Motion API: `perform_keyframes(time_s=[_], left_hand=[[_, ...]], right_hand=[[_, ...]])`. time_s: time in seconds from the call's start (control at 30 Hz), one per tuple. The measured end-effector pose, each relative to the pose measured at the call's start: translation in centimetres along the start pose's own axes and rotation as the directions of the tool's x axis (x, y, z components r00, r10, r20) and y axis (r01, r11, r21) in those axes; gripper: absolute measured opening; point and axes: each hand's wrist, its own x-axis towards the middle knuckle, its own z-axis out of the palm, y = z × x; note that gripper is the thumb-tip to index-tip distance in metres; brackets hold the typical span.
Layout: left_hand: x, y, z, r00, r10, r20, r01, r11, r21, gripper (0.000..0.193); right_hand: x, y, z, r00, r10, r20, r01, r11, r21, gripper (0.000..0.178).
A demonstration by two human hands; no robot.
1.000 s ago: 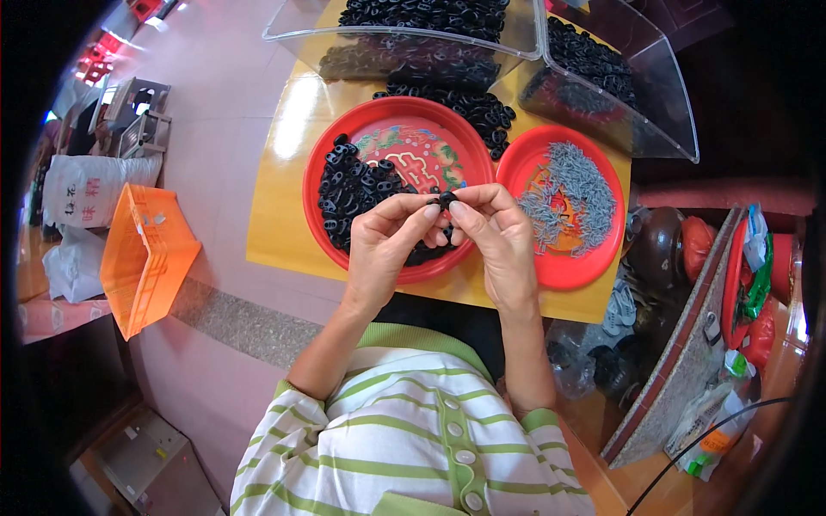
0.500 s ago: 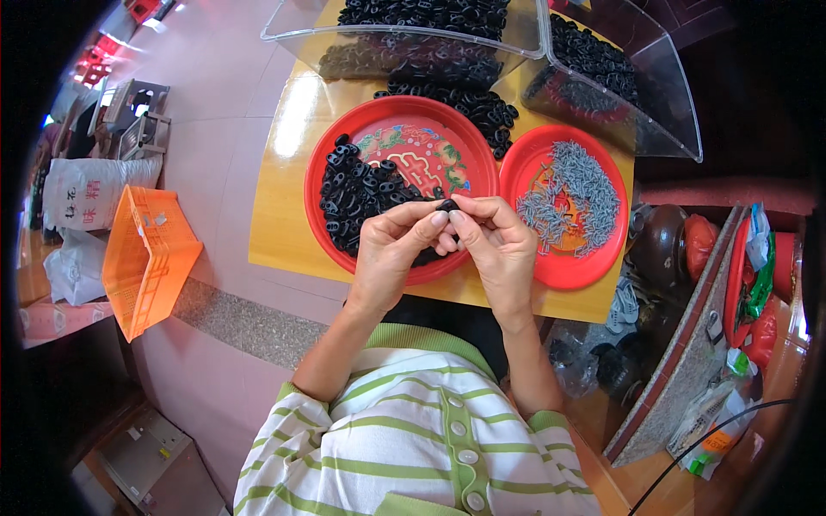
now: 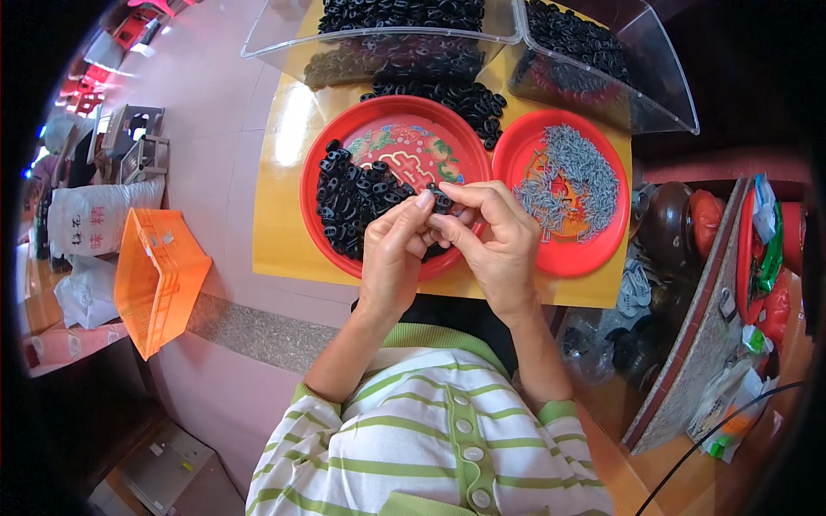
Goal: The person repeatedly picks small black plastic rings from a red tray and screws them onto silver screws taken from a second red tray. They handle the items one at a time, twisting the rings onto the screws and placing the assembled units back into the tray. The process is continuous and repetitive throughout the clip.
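Observation:
Over the near right part of a red tray (image 3: 311, 202) my two hands meet. A small black oval plastic piece with holes (image 3: 442, 203) is pinched between the thumb and forefinger of my right hand (image 3: 499, 245). Close against its left side is the thumb of my left hand (image 3: 389, 249), whose fingers are curled shut; what they hold, if anything, is hidden. Many similar black pieces (image 3: 353, 198) lie heaped in the tray's left half. To the right, a smaller red tray (image 3: 568, 264) carries a spread of small grey screws (image 3: 581, 185).
Behind the trays, more black pieces (image 3: 465, 101) spill onto the yellow tabletop (image 3: 280, 215) from a clear plastic bin (image 3: 379, 33). Another clear bin (image 3: 667, 95) stands beside it. An orange crate (image 3: 159, 275) sits on the floor at left; jars and bags crowd the right.
The black piece has turned to show its holes and shifted slightly left. My right forefinger and thumb have spread a little around it. The whole view has shifted slightly.

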Motion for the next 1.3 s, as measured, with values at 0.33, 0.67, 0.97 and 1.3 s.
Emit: perform_keyframes(time_s=[0.33,0.67,0.97,1.3], left_hand=[[-0.1,-0.3,-1.0,0.874,0.396,0.28,-0.475,0.816,0.328,0.026],[-0.3,-2.3,-2.1,0.859,0.443,0.255,-0.511,0.77,0.382,0.015],[3.1,1.2,-1.9,0.869,0.444,0.219,-0.445,0.507,0.738,0.027],[5.3,1.2,-1.6,0.822,0.32,0.472,-0.413,-0.236,0.88,0.021]], right_hand=[[-0.2,0.4,-1.5,0.957,0.215,0.196,-0.286,0.818,0.499,0.025],[-1.6,1.6,-1.9,0.893,0.313,0.325,-0.445,0.73,0.519,0.018],[5.6,1.2,-4.6,0.967,0.252,-0.023,-0.241,0.945,0.219,0.023],[15.1,1.1,-11.3,0.887,-0.267,-0.377,0.05,0.866,-0.498,0.035]])
